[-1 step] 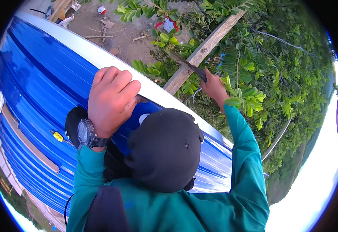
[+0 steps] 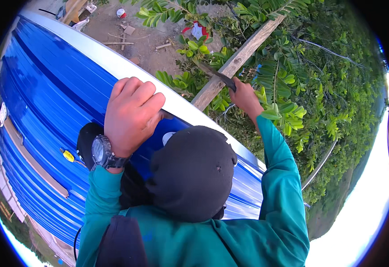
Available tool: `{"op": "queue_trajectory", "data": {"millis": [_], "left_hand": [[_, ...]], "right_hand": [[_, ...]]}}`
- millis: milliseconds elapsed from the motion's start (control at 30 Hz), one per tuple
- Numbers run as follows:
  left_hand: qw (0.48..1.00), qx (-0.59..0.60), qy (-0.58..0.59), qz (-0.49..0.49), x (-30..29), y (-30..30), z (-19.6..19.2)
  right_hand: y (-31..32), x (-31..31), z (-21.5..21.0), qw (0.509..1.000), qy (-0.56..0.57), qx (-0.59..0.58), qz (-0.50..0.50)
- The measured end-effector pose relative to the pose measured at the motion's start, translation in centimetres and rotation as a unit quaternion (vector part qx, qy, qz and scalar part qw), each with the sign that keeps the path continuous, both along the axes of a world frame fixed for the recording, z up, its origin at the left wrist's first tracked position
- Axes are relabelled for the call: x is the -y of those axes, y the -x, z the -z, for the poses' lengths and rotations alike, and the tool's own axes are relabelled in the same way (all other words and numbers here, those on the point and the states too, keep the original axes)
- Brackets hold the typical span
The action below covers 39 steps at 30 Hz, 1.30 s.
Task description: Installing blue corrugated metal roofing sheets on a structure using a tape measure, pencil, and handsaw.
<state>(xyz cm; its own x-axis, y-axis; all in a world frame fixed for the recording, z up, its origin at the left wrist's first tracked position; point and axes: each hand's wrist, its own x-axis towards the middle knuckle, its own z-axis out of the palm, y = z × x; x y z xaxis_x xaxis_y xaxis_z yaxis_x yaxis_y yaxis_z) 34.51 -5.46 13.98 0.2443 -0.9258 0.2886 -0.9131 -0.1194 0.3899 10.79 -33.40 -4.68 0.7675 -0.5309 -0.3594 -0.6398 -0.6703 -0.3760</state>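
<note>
My right hand (image 2: 246,99) is closed around the black handle of what looks like a handsaw (image 2: 225,80). Its blade lies across a weathered wooden beam (image 2: 243,54) that sticks out past the roof edge among leaves, and foliage partly hides the far end. My left hand (image 2: 131,112), with a black watch (image 2: 104,152) at the wrist, is curled into a fist above the blue metal roof (image 2: 65,95). The fingers are turned away, so what they hold, if anything, stays hidden; a small brownish bit shows beside the thumb.
White trim (image 2: 114,57) runs along the roof edge, with a drop to dirt ground (image 2: 147,49) beyond. A yellow tool (image 2: 67,155) and a long brown strip (image 2: 38,162) lie on the roof. Dense bushes (image 2: 332,84) crowd the right. A dark-capped head (image 2: 192,173) blocks the middle.
The whole view has shifted a little to the right. My right hand and the handsaw have come slightly nearer the beam; my left hand keeps its curled shape.
</note>
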Motion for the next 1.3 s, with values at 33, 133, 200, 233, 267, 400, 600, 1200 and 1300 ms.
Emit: {"op": "queue_trajectory", "data": {"millis": [33,133,200,233,267,400,600,1200,1300], "left_hand": [[1.000,0.002,0.005,-0.001,-0.1,0.0,0.0],[1.000,0.005,-0.028,-0.013,-1.1,-0.2,-0.5],[0.999,0.004,-0.027,-0.024,-1.9,0.1,-0.2],[0.999,0.022,-0.027,-0.027,-1.0,0.2,-0.2],[0.998,0.041,-0.018,-0.032,-0.8,0.3,-0.5],[0.999,0.033,-0.016,-0.015,-0.1,0.1,-1.1],[1.000,0.020,-0.004,-0.006,-0.1,0.0,-0.4],[0.998,0.023,-0.051,-0.009,0.4,0.1,-0.4],[0.998,0.028,-0.055,-0.023,-0.9,0.1,-0.2]], "right_hand": [[0.6,-1.3,-0.6,1.000,-0.005,-0.005,0.004],[4.0,-1.4,-4.6,0.999,0.032,-0.002,-0.010],[8.7,-2.4,-11.8,0.997,-0.013,-0.073,0.014],[10.9,-2.7,-15.2,0.994,-0.034,-0.096,0.037],[12.3,-3.0,-17.8,0.990,-0.045,-0.116,0.060],[10.6,-2.3,-13.4,0.999,0.003,-0.044,0.023],[-2.3,0.0,1.1,1.000,-0.011,0.002,-0.009],[-1.3,0.3,0.2,0.999,0.011,-0.024,-0.023],[5.9,-1.6,-6.8,0.999,-0.033,-0.005,0.002]]}}
